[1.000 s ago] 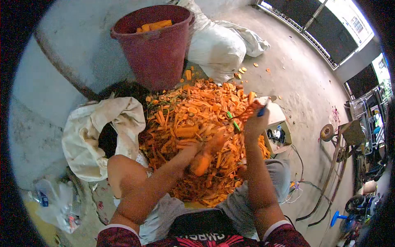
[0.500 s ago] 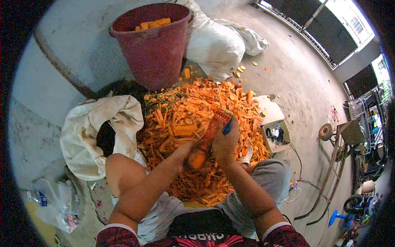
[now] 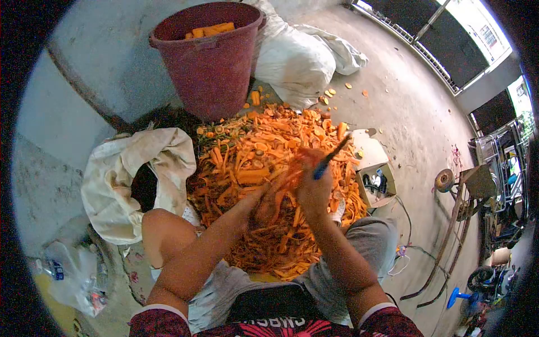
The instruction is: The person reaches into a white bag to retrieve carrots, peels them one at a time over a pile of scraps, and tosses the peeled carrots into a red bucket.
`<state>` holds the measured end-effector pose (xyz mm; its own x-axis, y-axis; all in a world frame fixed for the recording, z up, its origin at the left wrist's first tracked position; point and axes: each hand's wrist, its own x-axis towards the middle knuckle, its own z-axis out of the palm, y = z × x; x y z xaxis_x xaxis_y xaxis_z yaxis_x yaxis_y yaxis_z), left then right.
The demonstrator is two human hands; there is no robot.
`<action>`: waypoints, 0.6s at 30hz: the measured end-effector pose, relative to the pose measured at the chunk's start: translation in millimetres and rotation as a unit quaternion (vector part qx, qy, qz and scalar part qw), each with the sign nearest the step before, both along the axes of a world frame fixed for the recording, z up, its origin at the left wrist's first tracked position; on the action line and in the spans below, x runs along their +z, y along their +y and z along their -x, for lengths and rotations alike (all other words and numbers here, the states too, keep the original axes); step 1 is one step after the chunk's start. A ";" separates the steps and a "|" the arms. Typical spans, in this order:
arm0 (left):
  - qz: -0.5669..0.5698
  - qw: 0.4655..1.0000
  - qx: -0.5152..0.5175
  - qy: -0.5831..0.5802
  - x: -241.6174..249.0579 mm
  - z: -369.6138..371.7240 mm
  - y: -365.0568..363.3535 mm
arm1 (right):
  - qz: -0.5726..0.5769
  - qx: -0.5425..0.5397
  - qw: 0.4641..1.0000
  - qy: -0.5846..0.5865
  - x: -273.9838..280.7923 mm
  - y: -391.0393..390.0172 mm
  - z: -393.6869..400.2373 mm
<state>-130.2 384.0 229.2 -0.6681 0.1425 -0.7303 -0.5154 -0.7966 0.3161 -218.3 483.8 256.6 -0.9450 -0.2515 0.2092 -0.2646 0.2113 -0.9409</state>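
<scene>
My left hand point(image 3: 268, 203) grips a carrot point(image 3: 279, 191) over a big heap of orange carrot peelings point(image 3: 252, 160) on the floor between my knees. My right hand point(image 3: 313, 188) is closed on a blue-handled peeler point(image 3: 330, 158), whose blade end points up and to the right, just above the carrot. The carrot is blurred and mostly hidden by both hands. A dark red bucket point(image 3: 210, 62) with peeled carrot pieces point(image 3: 208, 30) stands beyond the heap.
An off-white cloth sack point(image 3: 132, 174) lies open at the left. A white bag point(image 3: 297, 59) lies behind the bucket. A small box point(image 3: 377, 184) with cables sits to the right, a plastic bag point(image 3: 73, 275) at lower left, metal carts at far right.
My right hand swung in from the far right onto the carrot, then drew the peeler up and to the right again. My left hand kept hold of the carrot.
</scene>
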 end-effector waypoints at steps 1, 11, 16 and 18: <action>-0.003 1.000 -0.005 0.008 2.9 0.0 -0.9 | -0.010 0.010 1.000 0.003 -4.3 -4.3 -13.4; 0.105 0.969 -0.164 0.152 -15.5 -2.7 2.9 | -0.117 -0.169 0.973 0.108 -14.9 22.0 41.4; 0.058 0.990 -0.125 0.043 -22.2 -1.0 1.1 | -0.027 -0.181 0.977 0.108 -10.7 31.4 58.6; 0.061 0.997 -0.047 -0.008 -8.8 1.4 -1.5 | 0.030 -0.065 0.997 -0.019 -26.8 16.6 35.4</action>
<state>-131.6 382.5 220.4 -0.6441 0.1127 -0.7566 -0.5913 -0.7008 0.3990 -253.7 500.5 229.8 -0.9762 -0.1143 0.1842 -0.2030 0.1840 -0.9618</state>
